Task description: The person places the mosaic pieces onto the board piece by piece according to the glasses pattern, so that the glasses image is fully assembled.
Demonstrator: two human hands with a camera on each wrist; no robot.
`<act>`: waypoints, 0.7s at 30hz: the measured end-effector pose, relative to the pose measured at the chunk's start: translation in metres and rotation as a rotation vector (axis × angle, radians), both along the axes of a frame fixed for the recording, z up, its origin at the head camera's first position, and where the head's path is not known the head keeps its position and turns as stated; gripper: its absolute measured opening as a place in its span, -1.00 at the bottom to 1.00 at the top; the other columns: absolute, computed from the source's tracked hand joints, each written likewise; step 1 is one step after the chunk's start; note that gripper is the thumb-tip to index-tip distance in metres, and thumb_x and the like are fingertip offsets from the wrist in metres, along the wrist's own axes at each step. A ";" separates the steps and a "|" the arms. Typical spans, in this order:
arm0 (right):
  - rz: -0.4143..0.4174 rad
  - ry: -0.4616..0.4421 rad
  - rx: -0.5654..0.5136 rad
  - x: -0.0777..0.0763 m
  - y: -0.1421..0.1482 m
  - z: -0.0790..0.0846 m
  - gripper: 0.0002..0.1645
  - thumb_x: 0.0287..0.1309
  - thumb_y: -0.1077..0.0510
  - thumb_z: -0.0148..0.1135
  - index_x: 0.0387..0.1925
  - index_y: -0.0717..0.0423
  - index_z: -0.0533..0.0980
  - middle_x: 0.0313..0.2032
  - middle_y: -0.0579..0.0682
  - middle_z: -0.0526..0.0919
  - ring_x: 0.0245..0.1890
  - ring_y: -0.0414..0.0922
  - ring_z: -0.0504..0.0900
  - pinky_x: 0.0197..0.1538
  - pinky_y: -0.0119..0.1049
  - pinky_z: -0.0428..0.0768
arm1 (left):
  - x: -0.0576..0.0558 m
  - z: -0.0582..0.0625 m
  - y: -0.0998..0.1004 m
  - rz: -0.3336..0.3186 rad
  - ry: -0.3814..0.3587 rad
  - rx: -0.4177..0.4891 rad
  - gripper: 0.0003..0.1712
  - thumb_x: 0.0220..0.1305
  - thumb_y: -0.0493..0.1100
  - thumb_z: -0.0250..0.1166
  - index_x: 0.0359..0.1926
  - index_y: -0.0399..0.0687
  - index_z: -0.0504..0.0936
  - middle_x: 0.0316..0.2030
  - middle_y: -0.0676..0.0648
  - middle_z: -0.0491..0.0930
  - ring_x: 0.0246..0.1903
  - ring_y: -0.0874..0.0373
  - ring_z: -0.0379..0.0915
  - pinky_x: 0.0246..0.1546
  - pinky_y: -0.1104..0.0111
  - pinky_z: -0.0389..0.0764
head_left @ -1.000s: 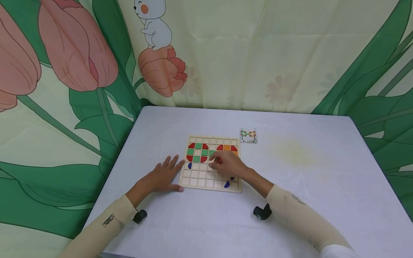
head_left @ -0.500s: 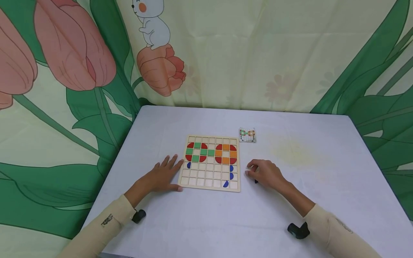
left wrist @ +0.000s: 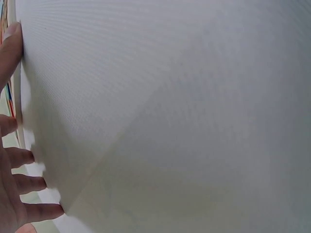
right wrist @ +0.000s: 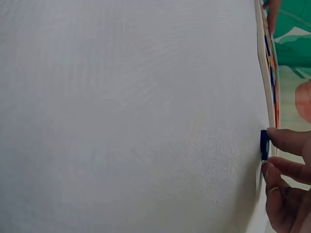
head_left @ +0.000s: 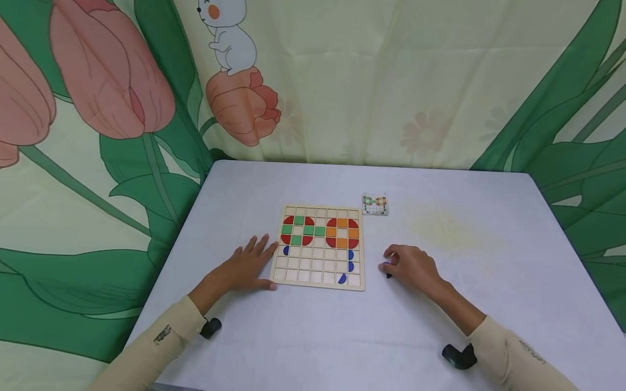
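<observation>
A square wooden grid board (head_left: pixel 315 264) lies on the table, bearing red, green and orange tiles in two ring-like shapes joined by a green square. Several blue half-round tiles sit in its lower cells. My left hand (head_left: pixel 244 266) rests on the table with fingers spread, its thumb and index finger at the board's left edge. Just right of the board, my right hand (head_left: pixel 413 266) pinches a small blue tile (right wrist: pixel 264 144) between thumb and finger, close to the tabletop. Its exact shape is hard to tell, as the fingers partly cover it.
A small pattern card (head_left: pixel 375 205) with a coloured grid picture lies beyond the board's upper right corner. White cloth covers the table (head_left: pixel 313 342). Behind it hangs a curtain (head_left: pixel 362 92) printed with flowers and leaves.
My right hand has moved off the board to the right and now pinches a blue tile there. The board's upper right is uncovered. My left hand has stayed in place.
</observation>
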State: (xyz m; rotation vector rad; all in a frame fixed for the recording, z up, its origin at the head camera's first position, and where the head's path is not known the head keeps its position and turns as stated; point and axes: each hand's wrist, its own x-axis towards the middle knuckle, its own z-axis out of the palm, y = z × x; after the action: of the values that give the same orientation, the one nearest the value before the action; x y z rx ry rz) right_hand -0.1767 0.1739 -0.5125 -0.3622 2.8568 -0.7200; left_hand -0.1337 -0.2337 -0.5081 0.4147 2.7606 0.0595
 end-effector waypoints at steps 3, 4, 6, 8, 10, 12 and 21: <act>0.003 0.008 -0.016 0.001 0.000 -0.001 -0.64 0.09 0.06 0.50 -0.12 0.16 0.67 -0.53 -0.09 0.57 -0.53 -0.15 0.45 -0.48 -0.31 0.39 | 0.001 0.002 0.001 0.002 0.000 0.000 0.28 0.06 0.46 0.35 0.61 0.06 -0.04 0.60 -0.23 -0.13 0.55 -0.35 -0.22 0.34 -0.35 0.15; 0.001 0.007 -0.023 0.001 -0.001 -0.001 -0.65 0.09 0.07 0.50 -0.12 0.17 0.67 -0.52 -0.08 0.57 -0.52 -0.15 0.45 -0.48 -0.31 0.40 | 0.001 0.002 0.001 0.002 -0.001 -0.002 0.28 0.06 0.46 0.35 0.61 0.07 -0.04 0.60 -0.23 -0.13 0.55 -0.35 -0.23 0.34 -0.35 0.15; -0.002 0.004 -0.030 0.002 -0.002 -0.001 -0.66 0.10 0.09 0.50 -0.12 0.16 0.67 -0.50 -0.08 0.59 -0.50 -0.15 0.46 -0.46 -0.31 0.41 | 0.001 0.003 0.001 0.007 -0.007 0.001 0.27 0.06 0.46 0.35 0.61 0.07 -0.04 0.60 -0.22 -0.14 0.55 -0.35 -0.23 0.35 -0.35 0.15; -0.007 -0.002 -0.034 0.002 -0.002 -0.001 -0.67 0.10 0.10 0.49 -0.12 0.15 0.67 -0.49 -0.07 0.61 -0.49 -0.14 0.48 -0.45 -0.31 0.42 | 0.001 0.004 0.002 0.008 -0.007 0.007 0.27 0.06 0.45 0.36 0.61 0.06 -0.04 0.60 -0.23 -0.14 0.55 -0.35 -0.23 0.35 -0.35 0.14; -0.004 -0.010 -0.042 0.002 -0.002 0.000 -0.68 0.10 0.12 0.48 -0.12 0.15 0.67 -0.47 -0.07 0.62 -0.47 -0.14 0.49 -0.43 -0.31 0.44 | 0.001 0.004 0.001 0.007 -0.005 0.009 0.27 0.06 0.45 0.36 0.61 0.06 -0.03 0.60 -0.23 -0.13 0.55 -0.36 -0.23 0.35 -0.35 0.14; 0.006 -0.020 -0.050 0.002 -0.001 0.000 -0.69 0.10 0.12 0.48 -0.12 0.15 0.67 -0.45 -0.08 0.63 -0.45 -0.14 0.49 -0.40 -0.30 0.45 | 0.001 0.004 0.001 0.001 0.000 0.006 0.27 0.06 0.45 0.36 0.61 0.05 -0.03 0.60 -0.23 -0.12 0.55 -0.36 -0.22 0.34 -0.35 0.15; 0.056 -0.060 -0.083 0.001 0.013 0.001 -0.64 0.10 0.09 0.49 -0.06 0.10 0.67 -0.37 -0.12 0.63 -0.35 -0.14 0.48 -0.36 -0.33 0.50 | 0.000 0.002 0.000 0.001 -0.003 0.007 0.29 0.05 0.47 0.35 0.61 0.06 -0.03 0.60 -0.23 -0.13 0.55 -0.36 -0.21 0.33 -0.36 0.15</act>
State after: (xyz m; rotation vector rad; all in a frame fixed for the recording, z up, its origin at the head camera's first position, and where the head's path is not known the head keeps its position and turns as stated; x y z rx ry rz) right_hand -0.1753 0.1869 -0.5115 -0.4223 2.7553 -0.8258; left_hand -0.1333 -0.2334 -0.5062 0.4149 2.7588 0.0701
